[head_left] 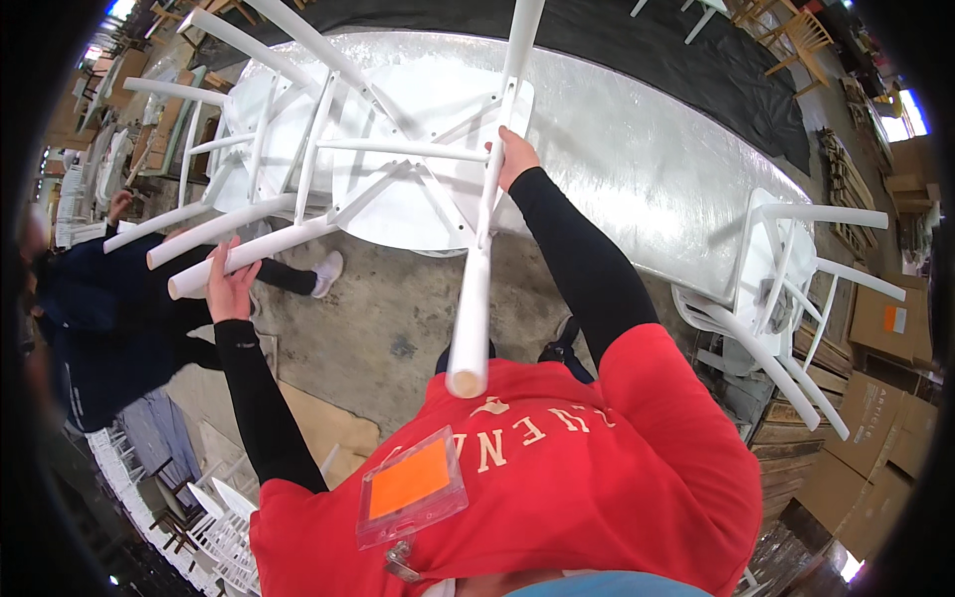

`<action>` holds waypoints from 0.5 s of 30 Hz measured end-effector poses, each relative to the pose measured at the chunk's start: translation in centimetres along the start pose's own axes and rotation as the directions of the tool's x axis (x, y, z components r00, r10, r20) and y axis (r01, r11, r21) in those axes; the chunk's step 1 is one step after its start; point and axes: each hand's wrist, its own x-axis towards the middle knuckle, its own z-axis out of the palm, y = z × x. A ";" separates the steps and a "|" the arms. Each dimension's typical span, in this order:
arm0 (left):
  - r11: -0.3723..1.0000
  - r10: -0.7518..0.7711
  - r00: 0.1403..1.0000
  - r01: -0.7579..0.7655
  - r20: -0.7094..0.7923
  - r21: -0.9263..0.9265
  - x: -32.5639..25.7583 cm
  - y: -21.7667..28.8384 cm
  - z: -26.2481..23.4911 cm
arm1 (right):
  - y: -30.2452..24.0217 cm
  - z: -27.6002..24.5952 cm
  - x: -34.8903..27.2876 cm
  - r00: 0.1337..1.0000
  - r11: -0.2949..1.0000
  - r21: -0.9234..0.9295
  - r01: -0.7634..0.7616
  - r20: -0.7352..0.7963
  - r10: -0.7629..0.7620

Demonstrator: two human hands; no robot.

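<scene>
A white wooden chair [398, 214] lies upside down at the edge of the long table, its legs and stretchers pointing up and toward me. My left hand [231, 287] is wrapped round one leg near its end, at the left. Farther right, my right hand [515, 159] grips another leg of the same chair where a stretcher joins it. That leg's bare wood end [466, 383] points at my chest. Close behind on the left, a second upturned white chair [239, 124] sits with its legs spread out.
The table [637, 149] is covered in shiny plastic film. Another upturned white chair [771, 259] hangs over its right end. A person in dark clothes [119, 308] stands at the left. Cardboard boxes [875, 428] are stacked at the right, and black sheeting [686, 85] lies beyond the table.
</scene>
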 end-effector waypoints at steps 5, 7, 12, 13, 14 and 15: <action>0.998 -0.055 0.994 0.053 -0.089 -0.021 -7.1 -1.1 2.0 | -2.4 -0.4 -2.0 0.961 0.999 -0.049 0.005 -0.275 -0.019; 0.997 -0.061 0.996 0.059 -0.063 -0.043 -6.6 0.4 1.7 | -3.4 1.7 -2.2 0.943 0.995 -0.095 0.036 -0.325 -0.065; 0.988 -0.128 0.992 0.127 -0.011 -0.091 -5.6 1.5 0.0 | -4.0 3.4 -3.8 0.897 0.986 -0.109 0.127 -0.413 -0.161; 0.986 -0.155 0.988 0.153 -0.018 -0.069 -5.6 2.3 1.0 | -4.3 3.1 -4.1 0.887 0.981 -0.132 0.140 -0.424 -0.184; 0.982 -0.172 0.985 0.173 0.019 -0.074 -5.5 1.7 1.4 | -4.7 1.9 -4.3 0.878 0.975 -0.159 0.158 -0.429 -0.212; 0.978 -0.190 0.980 0.194 0.053 -0.078 -5.2 1.1 1.7 | -5.2 0.7 -4.6 0.871 0.970 -0.172 0.170 -0.434 -0.230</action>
